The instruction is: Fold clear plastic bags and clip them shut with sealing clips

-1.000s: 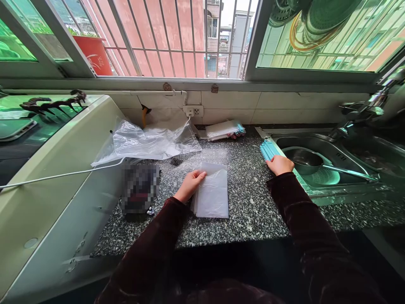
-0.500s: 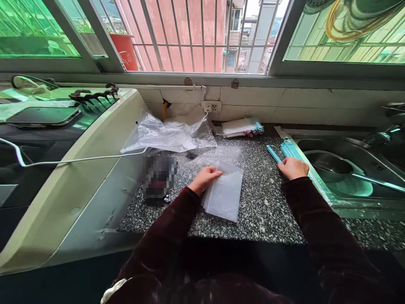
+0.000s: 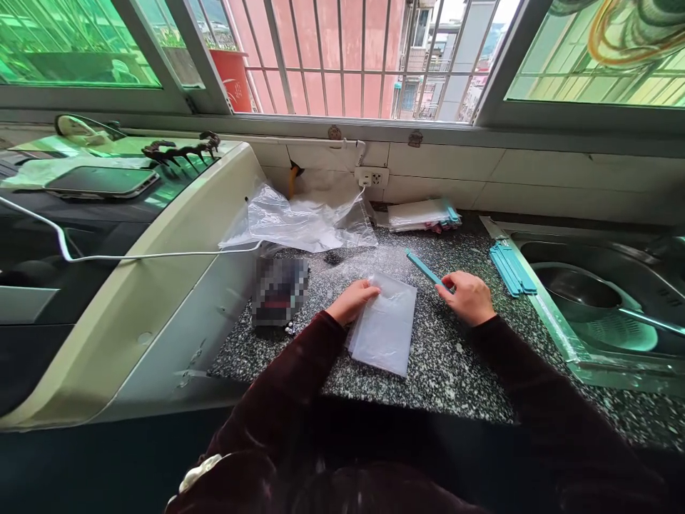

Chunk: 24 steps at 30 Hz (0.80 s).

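A small stack of clear plastic bags (image 3: 386, 328) lies on the speckled granite counter (image 3: 444, 364). My left hand (image 3: 353, 301) rests on the stack's upper left corner, fingers curled over the top bag's edge. My right hand (image 3: 467, 297) is closed on one thin blue strip (image 3: 422, 266), held just right of the bags and pointing up and left. A pile of the same blue strips (image 3: 511, 268) lies by the sink's left rim.
A steel sink (image 3: 599, 300) with a bowl and green strainer is at the right. Crumpled clear plastic (image 3: 300, 223) and a packet of bags (image 3: 422, 214) lie near the wall socket. A white appliance (image 3: 144, 285) with a phone on it stands left. A blurred dark object (image 3: 279, 291) sits beside it.
My right hand has left the pile of blue strips with one strip in it and moved left toward the bags. My left hand stays on the stack.
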Available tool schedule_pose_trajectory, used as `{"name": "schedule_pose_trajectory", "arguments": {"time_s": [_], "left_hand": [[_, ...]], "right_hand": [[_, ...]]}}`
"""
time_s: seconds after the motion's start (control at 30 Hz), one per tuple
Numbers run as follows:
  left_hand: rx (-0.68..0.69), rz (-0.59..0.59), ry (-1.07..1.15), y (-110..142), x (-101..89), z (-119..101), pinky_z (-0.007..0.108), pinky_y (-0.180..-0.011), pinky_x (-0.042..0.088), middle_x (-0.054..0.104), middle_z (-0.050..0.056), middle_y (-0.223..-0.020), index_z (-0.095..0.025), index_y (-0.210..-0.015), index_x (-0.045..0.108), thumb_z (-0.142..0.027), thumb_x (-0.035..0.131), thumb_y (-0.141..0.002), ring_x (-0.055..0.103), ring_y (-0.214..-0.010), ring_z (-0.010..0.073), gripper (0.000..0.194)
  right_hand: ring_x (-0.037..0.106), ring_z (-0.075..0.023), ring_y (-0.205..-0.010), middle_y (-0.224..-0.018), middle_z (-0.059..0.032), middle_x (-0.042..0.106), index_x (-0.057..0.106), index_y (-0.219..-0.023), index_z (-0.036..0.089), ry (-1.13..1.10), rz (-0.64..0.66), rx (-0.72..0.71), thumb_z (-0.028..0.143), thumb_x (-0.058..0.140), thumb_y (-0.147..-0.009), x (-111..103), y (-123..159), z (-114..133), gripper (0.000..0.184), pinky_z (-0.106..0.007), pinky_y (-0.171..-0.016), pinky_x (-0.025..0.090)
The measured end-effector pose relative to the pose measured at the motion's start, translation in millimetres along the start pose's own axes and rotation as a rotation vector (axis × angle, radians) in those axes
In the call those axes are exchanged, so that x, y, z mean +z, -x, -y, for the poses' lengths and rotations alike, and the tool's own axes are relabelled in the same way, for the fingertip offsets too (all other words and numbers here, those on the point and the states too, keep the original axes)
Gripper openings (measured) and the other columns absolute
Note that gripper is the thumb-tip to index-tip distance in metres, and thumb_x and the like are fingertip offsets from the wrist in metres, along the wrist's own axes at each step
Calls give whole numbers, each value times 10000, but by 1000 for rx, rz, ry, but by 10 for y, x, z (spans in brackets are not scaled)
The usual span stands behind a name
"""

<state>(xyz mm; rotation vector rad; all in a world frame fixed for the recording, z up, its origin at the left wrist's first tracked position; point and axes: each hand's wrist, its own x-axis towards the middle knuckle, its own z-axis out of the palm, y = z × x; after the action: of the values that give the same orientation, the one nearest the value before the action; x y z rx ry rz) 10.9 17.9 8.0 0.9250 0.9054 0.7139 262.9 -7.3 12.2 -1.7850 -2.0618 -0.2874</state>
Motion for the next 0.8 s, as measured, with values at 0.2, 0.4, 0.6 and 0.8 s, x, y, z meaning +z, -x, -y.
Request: {"name": "schedule_pose_trajectory", "arguments": {"time_s": [0.2,0.4,0.6,0.8], "left_hand": [[26,24,-20,27,11,4,204,-518,366,607,5,-563,-112,-662,610,-150,608,-564,510,-513,91,104],[38,49,-49,32,15,8,221,-553,375,610,5,-575,-114,-648,622,-168,598,-557,511,-528,101,108],[49,97,-77,71,17,-14,227,-583,359,608,12,-605,-105,-653,624,-212,631,-560,507,-550,104,142],[93,105,-119,83,32,-19,225,-573,338,588,5,-595,-107,-669,618,-228,633,-556,477,-544,99,167]], "right_hand": [[533,-166,-673,-692,-47,626,607,-729,175,-114,-92,-198,371,494,-839,-63,106,230,252,-281,-649,345],[532,-164,-690,-713,-43,631,606,-739,182,-176,-98,-311,373,494,-854,-111,167,380,250,-280,-651,330],[539,-164,-707,-735,-46,643,608,-750,183,-192,-100,-352,377,485,-865,-108,191,414,256,-281,-663,334],[537,-164,-721,-753,-48,646,615,-768,182,-185,-97,-365,384,480,-869,-63,203,412,263,-281,-663,341]]}}
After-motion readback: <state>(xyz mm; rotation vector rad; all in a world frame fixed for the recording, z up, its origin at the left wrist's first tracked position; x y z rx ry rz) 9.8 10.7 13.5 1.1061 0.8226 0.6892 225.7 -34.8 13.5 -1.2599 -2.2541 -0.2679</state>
